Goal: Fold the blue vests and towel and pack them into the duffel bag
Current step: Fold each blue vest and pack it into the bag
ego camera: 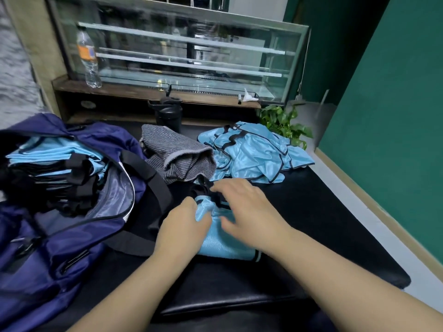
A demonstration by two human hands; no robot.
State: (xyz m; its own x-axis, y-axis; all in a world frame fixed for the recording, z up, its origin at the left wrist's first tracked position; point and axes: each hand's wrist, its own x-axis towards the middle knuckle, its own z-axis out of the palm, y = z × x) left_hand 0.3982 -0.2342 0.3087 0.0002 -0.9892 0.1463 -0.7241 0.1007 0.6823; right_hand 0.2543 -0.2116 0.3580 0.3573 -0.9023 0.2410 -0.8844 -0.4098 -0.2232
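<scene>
Left hand palm down, fingers curled, gripping left edge of folded vest on black bench. Right hand spread flat, fingers straight, pressing vest top, blurred. Folded vests stacked in open bag at left; towel and loose vests behind

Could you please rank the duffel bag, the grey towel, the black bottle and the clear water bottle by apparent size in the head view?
1. duffel bag, nearest the camera
2. grey towel
3. black bottle and clear water bottle: alike, not ranked
</scene>
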